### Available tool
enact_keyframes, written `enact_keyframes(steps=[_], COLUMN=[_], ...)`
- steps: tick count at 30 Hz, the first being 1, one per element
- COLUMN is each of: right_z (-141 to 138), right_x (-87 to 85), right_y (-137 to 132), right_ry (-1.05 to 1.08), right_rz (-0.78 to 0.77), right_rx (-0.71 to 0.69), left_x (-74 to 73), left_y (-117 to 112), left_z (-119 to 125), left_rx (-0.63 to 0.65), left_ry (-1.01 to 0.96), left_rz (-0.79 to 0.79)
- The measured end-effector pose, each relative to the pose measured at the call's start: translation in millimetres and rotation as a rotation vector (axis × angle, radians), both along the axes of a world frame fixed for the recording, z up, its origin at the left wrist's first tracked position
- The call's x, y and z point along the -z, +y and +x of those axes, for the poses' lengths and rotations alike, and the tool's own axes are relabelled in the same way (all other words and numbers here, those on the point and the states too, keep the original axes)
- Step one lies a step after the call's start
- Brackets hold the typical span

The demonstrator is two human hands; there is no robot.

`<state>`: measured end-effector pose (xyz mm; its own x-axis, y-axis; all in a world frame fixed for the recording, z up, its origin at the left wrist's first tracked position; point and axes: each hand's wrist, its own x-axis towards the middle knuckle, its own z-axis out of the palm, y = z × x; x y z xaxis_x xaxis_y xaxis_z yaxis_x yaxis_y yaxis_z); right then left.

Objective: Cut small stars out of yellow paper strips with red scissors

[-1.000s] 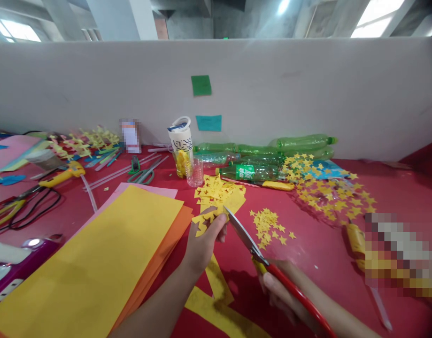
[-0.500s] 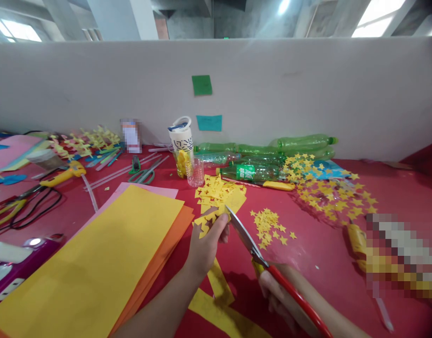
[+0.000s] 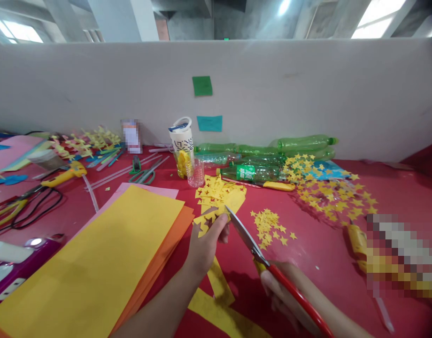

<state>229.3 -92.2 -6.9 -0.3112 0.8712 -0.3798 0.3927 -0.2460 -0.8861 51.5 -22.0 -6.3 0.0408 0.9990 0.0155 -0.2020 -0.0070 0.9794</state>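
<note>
My left hand [image 3: 204, 251] pinches a strip of yellow paper [image 3: 203, 228] with star-shaped gaps cut along it. In my right hand [image 3: 284, 288] is a pair of scissors [image 3: 244, 234] with a red handle, the fingers wrapped round it. The tips of the blades are close beside my left fingertips, at the right end of the strip; whether they touch the paper I cannot tell. Behind the left hand lies a heap of yellow paper scraps [image 3: 216, 188]. A small pile of cut yellow stars [image 3: 267, 225] is on the red tabletop to the right.
Yellow sheets [image 3: 106, 249] lie over orange ones at the left. Green plastic bottles [image 3: 258, 172] line the back, near a white cup [image 3: 181, 140]. Stars spread at the right, near a yellow glue gun [image 3: 357, 241]. A purple power strip [image 3: 27, 263] is at the left edge.
</note>
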Motion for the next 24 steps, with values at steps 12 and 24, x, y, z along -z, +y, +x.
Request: enact_keyframes(steps=[12,24], right_z=[1,11], right_x=[-0.6,-9.7], right_y=[1,6], right_ry=[0.049,-0.071], right_rz=[-0.031,0.028], right_rx=[0.041,-0.112], left_x=[1.1,-0.2], left_y=[7,13], left_z=[-4,-11], left_rx=[-0.039,0.03], left_ry=[-0.091,-0.068], left_rz=[-0.016,-0.074])
